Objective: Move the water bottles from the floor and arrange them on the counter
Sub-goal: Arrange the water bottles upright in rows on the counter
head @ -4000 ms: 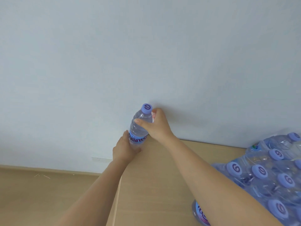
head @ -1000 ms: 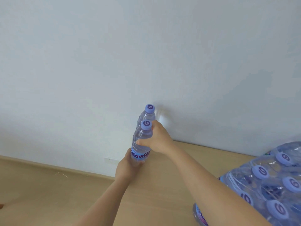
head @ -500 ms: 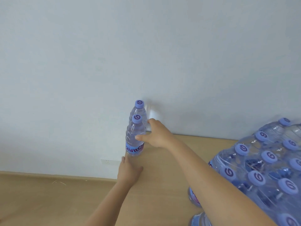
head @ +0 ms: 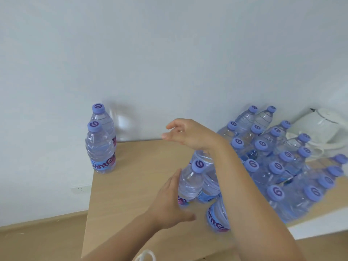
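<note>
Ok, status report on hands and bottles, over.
Left hand open, reaching the loose clear purple-capped bottle. Right hand open, empty. Two bottles standing at the wall.

Soft, even daylight, bright and bluish. Faint refracted glare on the wall (head: 169, 53) just right of the rear water bottle (head: 102, 121). Motion blur smears the far-right bottles; wide-angle bending at edges.

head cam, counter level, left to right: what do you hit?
Pair of standing bottles → left hand → loose bottle beside it → wrapped bottle pack → white kettle. Right hand left out: it overlaps the middle.
</note>
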The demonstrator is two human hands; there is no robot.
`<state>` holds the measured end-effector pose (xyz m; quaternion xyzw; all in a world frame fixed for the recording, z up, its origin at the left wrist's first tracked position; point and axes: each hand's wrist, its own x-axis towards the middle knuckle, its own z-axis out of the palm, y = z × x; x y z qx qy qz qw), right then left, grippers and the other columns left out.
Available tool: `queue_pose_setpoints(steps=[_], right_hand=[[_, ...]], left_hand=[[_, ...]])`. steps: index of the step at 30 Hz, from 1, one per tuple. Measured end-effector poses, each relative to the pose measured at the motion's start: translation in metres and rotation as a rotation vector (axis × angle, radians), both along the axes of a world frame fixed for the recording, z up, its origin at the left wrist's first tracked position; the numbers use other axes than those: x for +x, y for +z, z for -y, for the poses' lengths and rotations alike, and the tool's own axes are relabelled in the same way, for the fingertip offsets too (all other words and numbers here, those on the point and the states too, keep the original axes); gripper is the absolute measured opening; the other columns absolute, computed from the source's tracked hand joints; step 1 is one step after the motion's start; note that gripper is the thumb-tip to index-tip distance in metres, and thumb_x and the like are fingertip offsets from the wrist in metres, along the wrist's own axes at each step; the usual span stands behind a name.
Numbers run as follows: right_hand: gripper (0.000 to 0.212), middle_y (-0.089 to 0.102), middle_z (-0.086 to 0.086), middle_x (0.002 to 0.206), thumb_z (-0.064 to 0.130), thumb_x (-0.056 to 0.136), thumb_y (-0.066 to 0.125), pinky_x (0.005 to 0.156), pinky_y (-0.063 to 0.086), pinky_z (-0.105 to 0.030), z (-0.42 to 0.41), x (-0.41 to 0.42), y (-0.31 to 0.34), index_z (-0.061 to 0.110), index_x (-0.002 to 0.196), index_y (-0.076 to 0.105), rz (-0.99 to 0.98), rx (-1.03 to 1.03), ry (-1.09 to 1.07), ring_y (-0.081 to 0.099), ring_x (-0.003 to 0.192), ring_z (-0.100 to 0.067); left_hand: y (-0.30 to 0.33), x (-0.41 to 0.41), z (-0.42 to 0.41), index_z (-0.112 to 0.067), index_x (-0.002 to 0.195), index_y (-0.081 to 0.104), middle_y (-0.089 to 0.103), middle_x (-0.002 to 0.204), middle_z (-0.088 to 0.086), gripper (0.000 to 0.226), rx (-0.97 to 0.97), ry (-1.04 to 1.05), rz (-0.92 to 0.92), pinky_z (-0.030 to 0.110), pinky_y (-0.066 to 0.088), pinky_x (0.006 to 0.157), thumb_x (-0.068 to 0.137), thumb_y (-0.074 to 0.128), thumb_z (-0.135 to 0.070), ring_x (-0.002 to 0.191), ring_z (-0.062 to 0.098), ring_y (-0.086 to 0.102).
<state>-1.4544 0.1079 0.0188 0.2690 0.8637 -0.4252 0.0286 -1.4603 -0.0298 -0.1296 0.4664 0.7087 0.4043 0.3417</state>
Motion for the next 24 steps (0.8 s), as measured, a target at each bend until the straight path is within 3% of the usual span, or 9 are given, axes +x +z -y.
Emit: queue_pose_setpoints(steps=[4, 7, 9, 11, 14, 17, 21, 24], right_hand=[[0.056, 0.056, 0.006, 0.119, 0.046, 0.080, 0.068, 0.085, 0.043, -0.023, -0.003, 0.039, -0.024, 0.021, 0.127, 0.050, 0.022, 0.061, -0.086, 0.054, 0.106, -0.008], [0.059, 0.054, 0.009, 0.122, 0.051, 0.076, 0.070, 0.086, 0.039, -0.020, 0.007, 0.065, -0.046, 0.024, 0.126, 0.051, 0.029, 0.037, -0.125, 0.050, 0.109, -0.005], [0.061, 0.052, 0.017, 0.119, 0.051, 0.072, 0.073, 0.081, 0.035, -0.011, 0.019, 0.077, -0.062, 0.029, 0.124, 0.050, -0.061, 0.008, -0.204, 0.046, 0.109, 0.001], [0.068, 0.051, 0.019, 0.115, 0.042, 0.070, 0.079, 0.078, 0.034, -0.003, 0.029, 0.081, -0.078, 0.033, 0.127, 0.044, -0.215, -0.041, -0.354, 0.045, 0.106, 0.006], [0.045, 0.056, 0.018, 0.098, 0.026, 0.073, 0.079, 0.072, 0.035, 0.001, 0.037, 0.078, -0.093, 0.035, 0.104, 0.048, -0.330, -0.093, -0.459, 0.049, 0.087, 0.017], [0.025, 0.057, 0.013, 0.079, 0.027, 0.078, 0.074, 0.065, 0.040, -0.004, 0.042, 0.072, -0.098, 0.029, 0.082, 0.049, -0.365, -0.087, -0.430, 0.052, 0.068, 0.011], [0.023, 0.053, 0.016, 0.060, 0.031, 0.082, 0.067, 0.059, 0.041, -0.012, 0.041, 0.058, -0.080, 0.023, 0.072, 0.048, -0.525, -0.124, -0.473, 0.051, 0.058, 0.002], [0.025, 0.050, 0.016, 0.051, 0.038, 0.075, 0.059, 0.058, 0.039, -0.018, 0.036, 0.041, -0.050, 0.022, 0.060, 0.048, -0.583, -0.206, -0.446, 0.048, 0.053, -0.003]], left_hand=[[-0.015, -0.004, -0.011, -0.026, 0.147, 0.015, 0.031, 0.142, -0.020, 0.113, 0.014, 0.135, 0.078, 0.030, 0.038, 0.104, 0.060, 0.086, -0.030, 0.129, 0.002, 0.036], [-0.031, -0.007, -0.020, -0.046, 0.124, 0.040, 0.061, 0.113, -0.026, 0.084, 0.045, 0.136, 0.158, 0.010, 0.046, 0.078, 0.058, 0.086, -0.020, 0.103, -0.006, 0.057], [-0.038, -0.007, -0.023, -0.051, 0.108, 0.044, 0.063, 0.096, -0.031, 0.071, 0.015, 0.137, 0.148, 0.003, 0.042, 0.067, 0.059, 0.086, -0.020, 0.093, -0.013, 0.059], [-0.042, -0.007, -0.023, -0.051, 0.104, 0.045, 0.064, 0.093, -0.032, 0.068, 0.002, 0.164, 0.164, 0.002, 0.041, 0.065, 0.057, 0.087, -0.024, 0.089, -0.014, 0.059], [-0.041, -0.008, -0.019, -0.051, 0.102, 0.046, 0.066, 0.094, -0.028, 0.068, -0.005, 0.212, 0.163, 0.005, 0.044, 0.064, 0.053, 0.087, -0.028, 0.085, -0.014, 0.060], [-0.034, -0.007, -0.010, -0.046, 0.098, 0.049, 0.067, 0.093, -0.021, 0.064, 0.016, 0.264, 0.161, 0.008, 0.045, 0.064, 0.052, 0.088, -0.027, 0.083, -0.012, 0.060], [-0.009, -0.015, 0.010, -0.033, 0.106, 0.053, 0.066, 0.100, -0.008, 0.074, 0.077, 0.281, 0.244, 0.020, 0.052, 0.069, 0.040, 0.087, -0.036, 0.085, 0.001, 0.065], [0.012, -0.029, 0.028, -0.019, 0.114, 0.051, 0.067, 0.103, 0.006, 0.084, 0.066, 0.138, 0.391, 0.035, 0.057, 0.073, 0.039, 0.087, -0.026, 0.087, 0.014, 0.066]])
